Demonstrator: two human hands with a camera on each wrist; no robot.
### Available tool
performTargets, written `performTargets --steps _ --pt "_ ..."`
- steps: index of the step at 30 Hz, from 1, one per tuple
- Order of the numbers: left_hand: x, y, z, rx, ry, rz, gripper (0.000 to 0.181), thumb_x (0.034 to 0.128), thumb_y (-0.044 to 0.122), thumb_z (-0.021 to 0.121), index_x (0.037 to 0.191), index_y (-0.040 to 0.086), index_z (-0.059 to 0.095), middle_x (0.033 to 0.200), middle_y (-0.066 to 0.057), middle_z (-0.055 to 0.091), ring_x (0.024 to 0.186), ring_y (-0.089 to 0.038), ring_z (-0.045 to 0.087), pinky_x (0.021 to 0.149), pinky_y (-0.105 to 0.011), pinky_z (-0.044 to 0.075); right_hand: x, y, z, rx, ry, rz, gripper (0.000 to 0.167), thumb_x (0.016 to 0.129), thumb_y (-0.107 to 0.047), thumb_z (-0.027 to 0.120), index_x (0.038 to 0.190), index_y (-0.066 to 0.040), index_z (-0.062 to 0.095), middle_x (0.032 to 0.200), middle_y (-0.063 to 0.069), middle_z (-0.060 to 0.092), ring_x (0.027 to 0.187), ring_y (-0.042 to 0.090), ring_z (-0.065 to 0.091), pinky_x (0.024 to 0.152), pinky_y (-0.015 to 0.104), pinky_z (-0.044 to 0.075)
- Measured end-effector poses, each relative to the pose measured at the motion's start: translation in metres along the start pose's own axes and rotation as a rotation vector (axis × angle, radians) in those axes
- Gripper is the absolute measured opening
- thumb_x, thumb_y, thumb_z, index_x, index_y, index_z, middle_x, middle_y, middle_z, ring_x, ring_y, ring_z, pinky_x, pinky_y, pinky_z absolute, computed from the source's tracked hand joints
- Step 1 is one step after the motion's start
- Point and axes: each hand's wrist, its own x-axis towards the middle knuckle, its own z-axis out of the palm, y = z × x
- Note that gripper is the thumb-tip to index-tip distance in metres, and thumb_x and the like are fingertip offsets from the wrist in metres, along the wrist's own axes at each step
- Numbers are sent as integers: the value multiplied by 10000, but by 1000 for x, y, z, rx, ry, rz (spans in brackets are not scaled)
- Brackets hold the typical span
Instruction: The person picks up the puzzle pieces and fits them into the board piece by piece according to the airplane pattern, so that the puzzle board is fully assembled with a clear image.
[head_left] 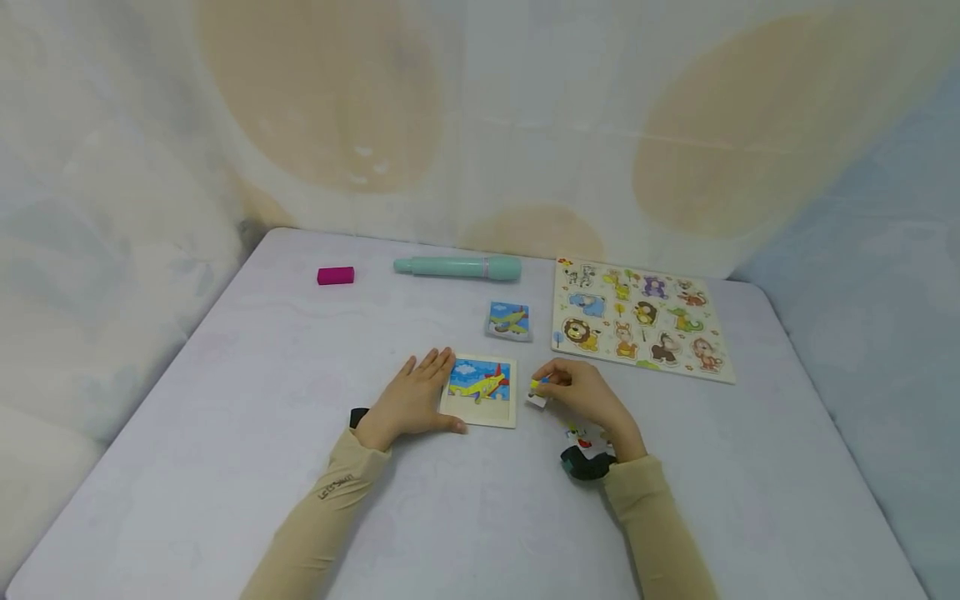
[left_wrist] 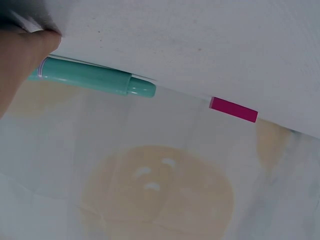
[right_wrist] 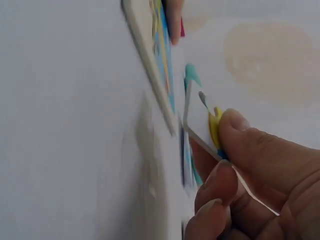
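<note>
A small square puzzle frame [head_left: 480, 421] lies mid-table, its upper part filled with a yellow and red airplane picture [head_left: 480, 382] and its lower part bare. My left hand [head_left: 415, 398] rests on its left edge, fingers straight. To the right of the frame, my right hand [head_left: 588, 396] pinches a white puzzle piece [head_left: 537, 399] with yellow and blue on it. The right wrist view shows that piece [right_wrist: 198, 116] tilted between thumb and fingers of the right hand [right_wrist: 265, 170], apart from the frame [right_wrist: 148, 65]. Only part of the left hand [left_wrist: 22, 60] shows in the left wrist view.
Behind the frame lies a small airplane picture tile [head_left: 508, 322]. A teal tube [head_left: 457, 267] and a magenta block [head_left: 335, 276] lie at the back. An animal puzzle board [head_left: 641, 321] is at the back right. A colourful piece [head_left: 578, 435] lies near the right wrist.
</note>
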Motion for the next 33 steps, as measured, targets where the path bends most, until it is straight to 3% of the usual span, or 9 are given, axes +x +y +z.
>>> performTargets --steps 7,11,19,26,33 --pt "0 -1 0 11 3 2 1158 724 685 699 1543 39 195 1625 -110 168 1515 -292 136 1216 -536 130 13 -17 30 41 -65 -86 157 915 -157 665 1050 -118 733 812 28 626 681 136 492 589 219 417" --pt "-2 -2 1 3 3 -1 1157 726 685 696 1543 39 191 1625 -109 166 1515 -291 133 1218 -533 125 14 -20 42 42 -86 -71 134 909 -163 675 1023 -142 743 812 11 621 698 131 505 604 217 429" --pt "-2 0 -1 -5 0 1 1158 730 687 692 1545 43 180 1627 -105 154 1516 -288 125 1221 -527 117 16 -22 52 11 -44 -50 133 891 -136 691 1011 -130 749 813 13 633 712 125 499 618 215 415" --pt "0 -1 -2 0 0 -1 1166 722 683 702 1545 43 181 1627 -107 159 1516 -290 127 1220 -528 119 17 -23 56 -72 18 -90 236 816 -135 775 1049 -121 735 887 38 549 713 140 441 601 219 352" --pt "-2 0 -3 -7 2 2 1156 726 677 704 1544 43 187 1626 -105 160 1515 -288 131 1219 -529 124 14 -28 57 -30 27 -43 304 811 -97 773 1105 -99 698 922 49 598 698 146 457 588 217 370"
